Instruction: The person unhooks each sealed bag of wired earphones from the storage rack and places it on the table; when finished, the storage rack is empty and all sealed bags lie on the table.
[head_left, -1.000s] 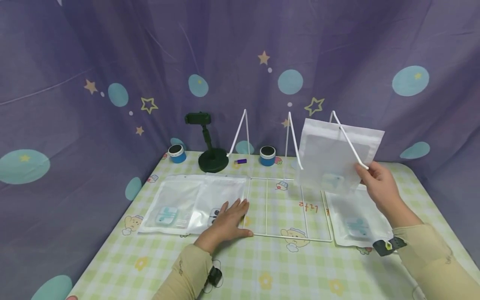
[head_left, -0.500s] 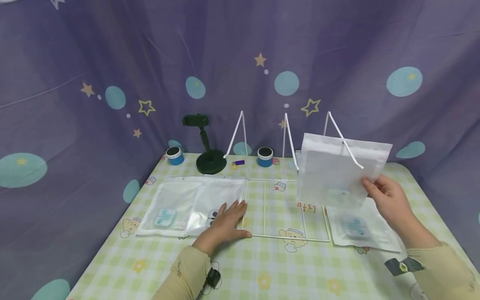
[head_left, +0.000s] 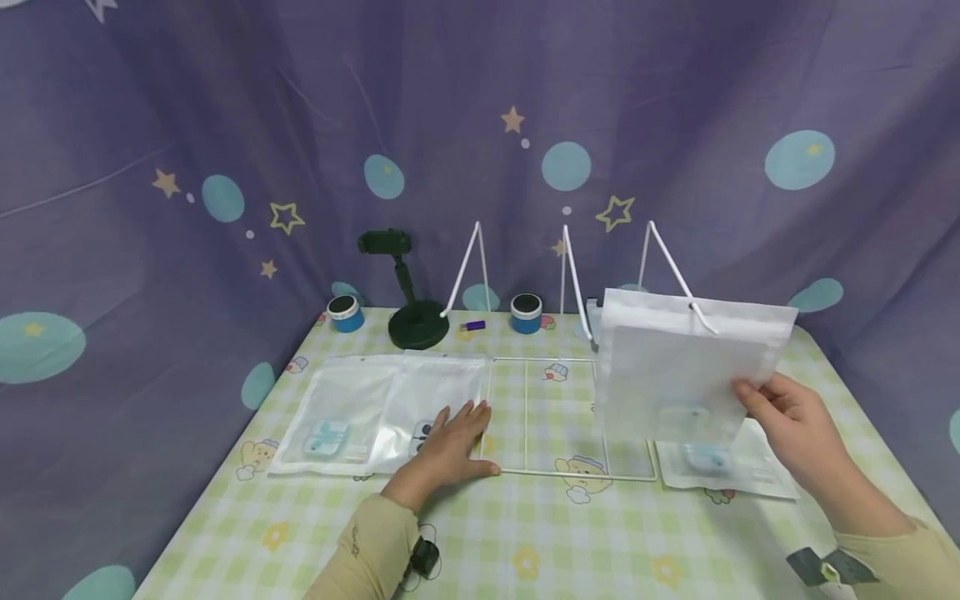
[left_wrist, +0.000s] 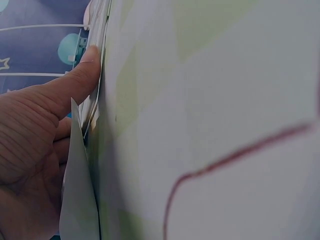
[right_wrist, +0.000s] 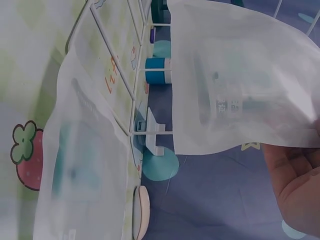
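In the head view a white translucent zip bag (head_left: 667, 367) with a pale teal item inside hangs from the right prong (head_left: 672, 265) of a white wire display rack, near the prong's tip. My right hand (head_left: 798, 425) pinches the bag's right edge, thumb in front. Faint print shows on the bag in the right wrist view. My left hand (head_left: 450, 450) lies with extended fingers over the left side of the rack's base (head_left: 577, 476), overlapping a flat bag (head_left: 446, 387) that holds black earphones. The left wrist view shows the left thumb (left_wrist: 80, 77) along the base wire.
Left of that lies another bag (head_left: 352, 392) with a teal item. A further bag (head_left: 757, 467) lies right of the rack, partly hidden. Behind stand a black stand (head_left: 418, 325), two blue-and-white jars (head_left: 526, 321) (head_left: 345, 319) and a purple USB stick (head_left: 474, 326).
My right hand has drawn the hanging bag down and toward me, and its hole has slid along the right prong closer to the tip. The left hand stays on the rack's base.
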